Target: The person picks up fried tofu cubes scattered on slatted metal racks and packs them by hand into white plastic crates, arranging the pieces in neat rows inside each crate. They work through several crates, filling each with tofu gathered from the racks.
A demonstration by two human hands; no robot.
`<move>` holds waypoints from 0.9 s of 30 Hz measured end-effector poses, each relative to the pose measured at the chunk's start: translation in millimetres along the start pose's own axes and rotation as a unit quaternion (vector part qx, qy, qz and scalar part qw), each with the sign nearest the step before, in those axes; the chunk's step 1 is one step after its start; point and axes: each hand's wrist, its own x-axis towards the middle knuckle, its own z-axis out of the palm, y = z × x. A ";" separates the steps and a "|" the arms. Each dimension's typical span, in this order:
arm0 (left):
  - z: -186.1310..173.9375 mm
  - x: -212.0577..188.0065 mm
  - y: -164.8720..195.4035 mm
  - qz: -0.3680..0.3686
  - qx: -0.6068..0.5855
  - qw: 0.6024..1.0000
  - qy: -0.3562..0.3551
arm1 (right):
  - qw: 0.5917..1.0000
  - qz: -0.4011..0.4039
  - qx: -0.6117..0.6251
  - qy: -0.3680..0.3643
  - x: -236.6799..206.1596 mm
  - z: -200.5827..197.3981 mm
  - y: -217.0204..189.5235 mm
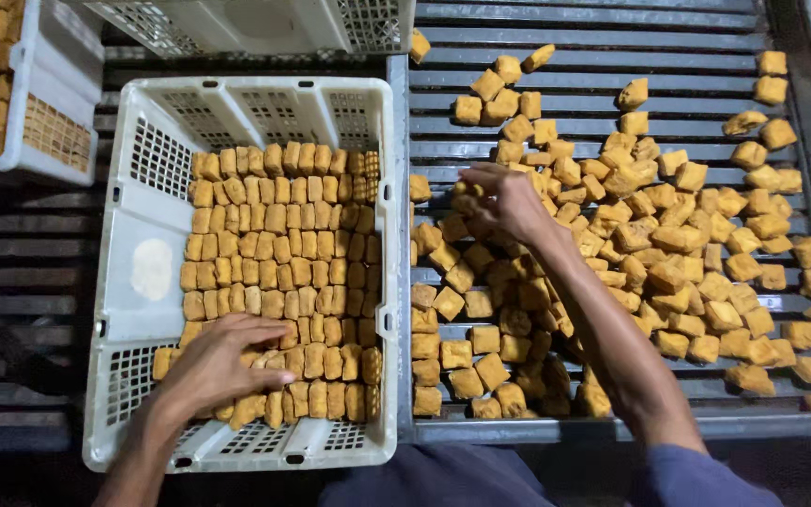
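A white plastic crate [133, 225] holds neat rows of golden-brown fried cubes [279, 253]. My left hand [222, 361] lies flat on the cubes in the crate's near left corner, fingers spread and pressing them. To the right, a dark slatted tray [593, 38] carries a loose heap of the same fried cubes [668, 253]. My right hand [499, 199] reaches into that heap, its fingers closed around a few cubes near the tray's left side.
Another white crate [246, 23] stands at the back. A third crate [25, 103] with fried cubes sits at the far left. A metal divider [400, 235] separates crate and tray. Dark slats [21, 282] run under the crates.
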 end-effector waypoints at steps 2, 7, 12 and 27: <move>5.5 8.5 5.6 0.035 -0.023 0.999 -0.019 | 0.994 -0.104 -0.016 -0.001 14.8 7.7 2.5; 7.7 16.0 3.2 -0.067 -0.087 0.989 -0.103 | 0.997 -0.059 -0.030 -0.038 21.2 -0.1 6.9; 5.9 16.0 14.7 -0.023 -0.103 0.988 -0.109 | 0.977 -0.211 0.022 0.002 11.5 -24.3 -5.0; 12.9 29.6 44.9 0.040 -0.067 0.993 -0.091 | 0.978 -0.154 0.119 0.071 42.8 34.3 -9.3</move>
